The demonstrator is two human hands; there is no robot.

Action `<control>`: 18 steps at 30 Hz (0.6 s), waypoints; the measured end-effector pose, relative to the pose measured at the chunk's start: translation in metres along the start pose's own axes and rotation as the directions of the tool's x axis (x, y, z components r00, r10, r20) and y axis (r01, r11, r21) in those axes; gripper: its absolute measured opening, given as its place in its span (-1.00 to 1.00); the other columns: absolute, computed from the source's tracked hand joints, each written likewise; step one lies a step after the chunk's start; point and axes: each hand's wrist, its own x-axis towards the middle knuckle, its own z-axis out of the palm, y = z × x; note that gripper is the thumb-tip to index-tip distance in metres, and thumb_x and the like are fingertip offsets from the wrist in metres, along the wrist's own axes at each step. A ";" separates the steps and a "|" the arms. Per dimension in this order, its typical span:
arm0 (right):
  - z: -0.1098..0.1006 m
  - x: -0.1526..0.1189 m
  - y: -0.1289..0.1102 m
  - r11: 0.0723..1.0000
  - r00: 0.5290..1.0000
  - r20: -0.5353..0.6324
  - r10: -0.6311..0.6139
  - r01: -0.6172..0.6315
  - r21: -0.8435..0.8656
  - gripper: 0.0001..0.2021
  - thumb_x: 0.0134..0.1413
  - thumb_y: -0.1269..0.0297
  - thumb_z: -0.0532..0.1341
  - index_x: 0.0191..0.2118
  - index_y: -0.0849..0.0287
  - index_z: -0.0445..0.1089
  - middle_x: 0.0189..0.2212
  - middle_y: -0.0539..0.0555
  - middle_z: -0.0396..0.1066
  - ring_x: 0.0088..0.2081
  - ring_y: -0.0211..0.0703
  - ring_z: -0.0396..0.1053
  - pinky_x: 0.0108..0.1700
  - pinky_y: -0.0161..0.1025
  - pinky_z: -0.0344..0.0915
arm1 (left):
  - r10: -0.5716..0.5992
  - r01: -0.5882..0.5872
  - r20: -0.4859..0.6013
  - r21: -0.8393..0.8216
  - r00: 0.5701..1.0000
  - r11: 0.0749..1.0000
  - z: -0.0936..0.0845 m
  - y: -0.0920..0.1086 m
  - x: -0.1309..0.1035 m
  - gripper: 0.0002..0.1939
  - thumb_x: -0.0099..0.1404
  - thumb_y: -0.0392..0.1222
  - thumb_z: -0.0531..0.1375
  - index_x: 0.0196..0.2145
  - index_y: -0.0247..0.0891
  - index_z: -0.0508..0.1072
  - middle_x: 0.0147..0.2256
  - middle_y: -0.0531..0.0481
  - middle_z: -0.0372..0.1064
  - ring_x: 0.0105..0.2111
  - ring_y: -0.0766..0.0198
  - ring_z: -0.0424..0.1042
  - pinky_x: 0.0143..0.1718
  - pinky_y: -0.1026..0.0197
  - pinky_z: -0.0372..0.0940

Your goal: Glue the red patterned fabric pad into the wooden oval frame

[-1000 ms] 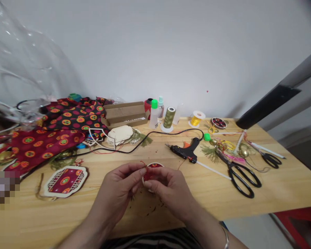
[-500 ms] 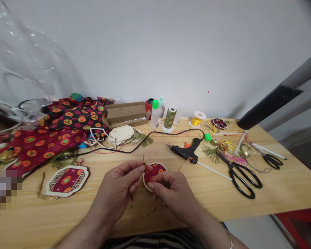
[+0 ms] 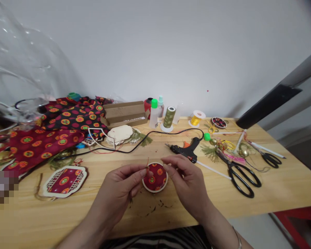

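In front of me is a round ornament (image 3: 159, 180) with dark red flowered fabric in a pale rim. My left hand (image 3: 125, 183) covers its left edge, pinching a thin red cord (image 3: 148, 161) whose end sticks up above the fingertips. By the upper right rim, my right hand (image 3: 188, 181) has thumb and forefinger pressed together; whatever is between them is too fine to make out. Dark scraps (image 3: 155, 208) lie below the ornament. On the left rests a larger framed ornament (image 3: 64, 181) with matching fabric and lattice cutouts.
A black glue gun (image 3: 186, 150) lies beyond my right hand, its cable running left. Large scissors (image 3: 243, 176) and smaller scissors (image 3: 272, 159) are at right. Thread spools (image 3: 169, 117), bottles (image 3: 153, 116), an open cardboard box (image 3: 126, 114) and flowered fabric (image 3: 46, 141) line the back.
My right hand has moved up and right from the ornament's lower front to its upper right rim, uncovering more fabric. My left hand still pinches the cord, shifted slightly right.
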 end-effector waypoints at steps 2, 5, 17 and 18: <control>0.003 0.002 -0.001 0.992 1.000 -0.017 -0.018 0.020 0.124 -0.83 0.04 0.45 0.22 -0.26 0.10 0.51 -0.31 0.06 0.44 -0.25 -0.18 0.39 -0.24 -0.27 0.33 | -0.005 0.004 0.016 0.022 1.000 1.000 0.001 -0.001 0.000 -0.80 -0.08 -0.21 0.40 -0.44 -0.32 0.61 -0.59 0.00 0.43 -0.72 0.56 0.07 -0.71 0.43 -0.10; 0.010 0.003 -0.002 0.970 1.000 0.016 0.005 -0.009 0.242 -0.83 -0.02 0.46 0.26 -0.29 0.10 0.53 -0.33 0.04 0.42 -0.27 -0.21 0.39 -0.24 -0.29 0.34 | -0.001 0.000 0.026 0.052 1.000 0.999 0.001 -0.001 -0.001 -0.79 -0.06 -0.20 0.40 -0.41 -0.31 0.61 -0.61 0.01 0.41 -0.71 0.56 0.05 -0.70 0.43 -0.12; 0.018 -0.001 -0.002 0.941 0.995 0.082 0.060 -0.084 0.327 -0.84 -0.07 0.46 0.28 -0.33 0.11 0.54 -0.39 0.03 0.40 -0.32 -0.21 0.38 -0.28 -0.28 0.34 | 0.015 -0.024 0.066 0.137 0.998 0.990 0.004 -0.002 -0.005 -0.79 -0.02 -0.15 0.37 -0.39 -0.30 0.63 -0.63 -0.01 0.39 -0.68 0.49 0.04 -0.68 0.39 -0.12; 0.018 -0.002 -0.001 0.943 0.994 0.085 0.066 -0.090 0.320 -0.85 -0.07 0.45 0.28 -0.34 0.11 0.54 -0.39 0.03 0.40 -0.33 -0.21 0.38 -0.29 -0.29 0.34 | 0.010 -0.019 0.066 0.139 0.998 0.990 0.004 -0.002 -0.005 -0.78 -0.02 -0.14 0.37 -0.38 -0.30 0.63 -0.62 -0.01 0.39 -0.67 0.49 0.03 -0.67 0.39 -0.13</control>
